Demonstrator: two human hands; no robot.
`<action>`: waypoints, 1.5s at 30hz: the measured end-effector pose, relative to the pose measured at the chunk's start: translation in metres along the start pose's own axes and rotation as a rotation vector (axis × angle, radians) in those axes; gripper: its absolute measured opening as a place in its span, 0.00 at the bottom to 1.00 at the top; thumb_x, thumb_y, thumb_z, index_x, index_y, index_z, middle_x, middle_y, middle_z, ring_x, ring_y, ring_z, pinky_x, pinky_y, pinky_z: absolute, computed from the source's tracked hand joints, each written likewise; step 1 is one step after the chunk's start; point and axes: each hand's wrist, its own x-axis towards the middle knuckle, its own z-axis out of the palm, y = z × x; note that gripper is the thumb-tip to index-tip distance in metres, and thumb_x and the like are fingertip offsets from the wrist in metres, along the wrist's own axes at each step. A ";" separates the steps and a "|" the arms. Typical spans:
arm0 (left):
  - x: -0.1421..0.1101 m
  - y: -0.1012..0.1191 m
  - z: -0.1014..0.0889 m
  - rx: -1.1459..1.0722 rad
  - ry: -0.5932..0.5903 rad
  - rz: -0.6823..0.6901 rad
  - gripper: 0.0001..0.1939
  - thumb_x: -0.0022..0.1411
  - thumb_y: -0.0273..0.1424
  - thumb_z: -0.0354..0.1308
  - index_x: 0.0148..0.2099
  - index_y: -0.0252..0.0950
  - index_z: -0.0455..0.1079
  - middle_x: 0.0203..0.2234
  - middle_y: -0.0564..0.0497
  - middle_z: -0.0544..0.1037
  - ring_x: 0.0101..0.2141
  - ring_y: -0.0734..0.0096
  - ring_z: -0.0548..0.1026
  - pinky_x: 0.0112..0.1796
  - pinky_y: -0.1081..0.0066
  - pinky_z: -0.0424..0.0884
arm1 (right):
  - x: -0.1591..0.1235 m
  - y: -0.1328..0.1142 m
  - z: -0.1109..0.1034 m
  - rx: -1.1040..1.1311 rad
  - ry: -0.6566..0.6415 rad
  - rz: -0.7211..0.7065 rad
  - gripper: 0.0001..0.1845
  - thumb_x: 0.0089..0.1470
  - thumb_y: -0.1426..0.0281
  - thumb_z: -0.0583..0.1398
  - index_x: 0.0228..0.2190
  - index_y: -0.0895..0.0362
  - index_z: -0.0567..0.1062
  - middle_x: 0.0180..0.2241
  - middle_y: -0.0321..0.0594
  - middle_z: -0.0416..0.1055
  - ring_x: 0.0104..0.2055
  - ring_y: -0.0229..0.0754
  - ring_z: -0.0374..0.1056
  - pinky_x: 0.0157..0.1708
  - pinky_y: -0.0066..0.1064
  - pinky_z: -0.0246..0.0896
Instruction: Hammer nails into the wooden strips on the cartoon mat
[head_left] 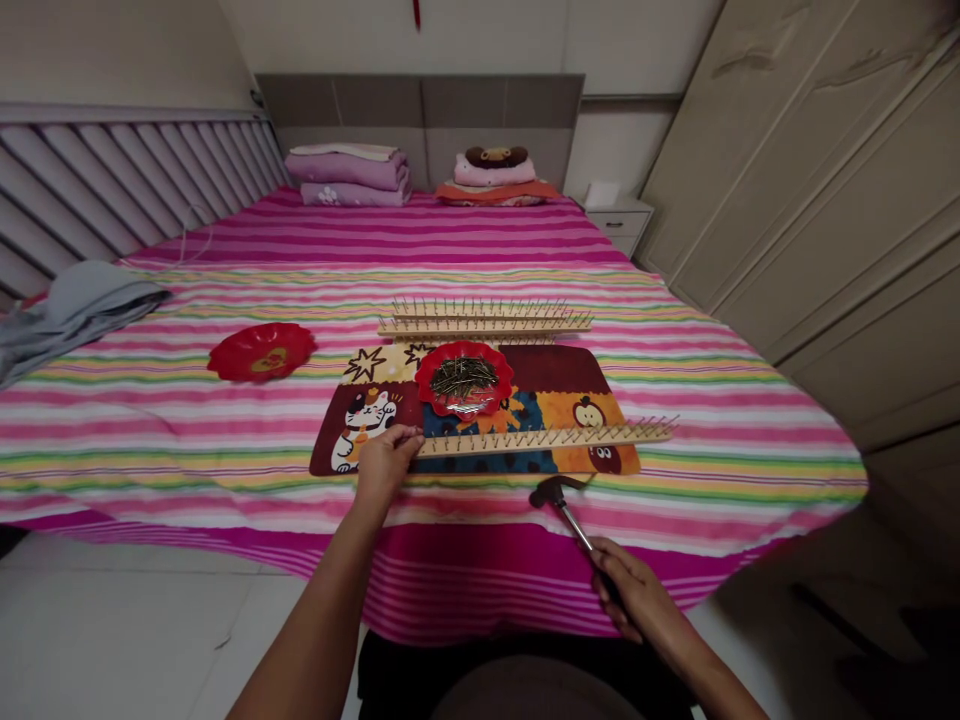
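My left hand [388, 463] is closed at the left end of a long wooden strip [487, 443], its thumb and fingertips covering that end. Whether a nail is pinched there too is too small to tell. A row of nails sticks up along the strip, slanting more towards its right end. In my right hand [626, 590] is a claw hammer [574, 520], gripped by its dark handle. Its head hangs just in front of the strip, apart from it. Behind the strip, a red scalloped dish [424, 385] holds a pile of loose nails [463, 378].
A patterned mat [551, 368] lies under the strip and dish on a striped bed [187, 440]. Beyond it are more nail-studded strips [487, 325]. Another red dish [262, 352] sits left, with grey cloth [90, 300] further out. Folded bedding [352, 170] is at the headboard.
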 end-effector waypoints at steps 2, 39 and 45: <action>-0.002 -0.002 0.002 0.014 0.013 0.028 0.09 0.46 0.37 0.58 0.29 0.38 0.72 0.27 0.54 0.79 0.30 0.70 0.74 0.33 0.72 0.67 | -0.004 -0.003 0.003 -0.019 0.017 -0.018 0.21 0.44 0.54 0.54 0.38 0.54 0.64 0.13 0.24 0.56 0.08 0.27 0.45 0.07 0.17 0.36; -0.010 -0.012 0.009 0.360 0.080 0.228 0.09 0.55 0.33 0.52 0.32 0.37 0.72 0.32 0.49 0.76 0.36 0.67 0.72 0.38 0.71 0.65 | -0.028 -0.101 0.062 -0.463 -0.172 -0.431 0.17 0.56 0.60 0.50 0.39 0.55 0.72 0.17 0.28 0.53 0.19 0.34 0.51 0.20 0.25 0.46; -0.014 0.007 -0.002 0.334 0.176 0.246 0.13 0.53 0.33 0.50 0.39 0.36 0.72 0.32 0.49 0.76 0.32 0.68 0.72 0.37 0.70 0.67 | -0.016 -0.018 0.007 -0.264 -0.014 -0.219 0.22 0.49 0.54 0.54 0.39 0.56 0.71 0.15 0.27 0.52 0.17 0.34 0.51 0.18 0.25 0.45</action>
